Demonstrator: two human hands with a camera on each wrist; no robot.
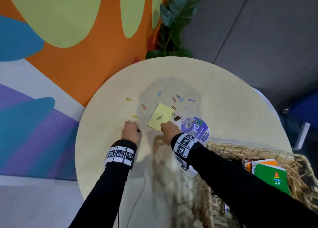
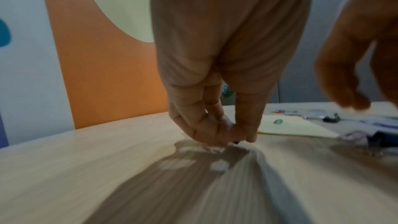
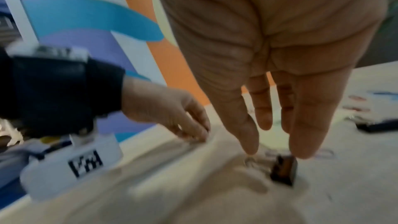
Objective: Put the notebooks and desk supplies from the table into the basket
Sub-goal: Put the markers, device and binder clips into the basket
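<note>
My left hand (image 1: 133, 128) rests low on the round table (image 1: 223, 93), left of a yellow sticky pad (image 1: 160, 116). Its fingertips (image 2: 239, 136) pinch a small dark object (image 2: 236, 141) against the tabletop; what the object is I cannot tell. My right hand (image 1: 167, 127) hovers over the pad's near corner. Its fingers (image 3: 252, 135) point straight down, spread, just above a black binder clip (image 3: 284, 169). Several coloured paper clips (image 1: 179, 97) lie scattered beyond the pad, and a green one (image 1: 160, 117) lies on it. The wicker basket (image 1: 228, 150) holds a green notebook (image 1: 273, 178) and an orange one.
A round purple sticker (image 1: 197, 128) is on the table to the right of the binder clip (image 1: 176, 118). The basket stands at the near right edge. A plant (image 1: 173, 21) and a painted wall stand behind the table.
</note>
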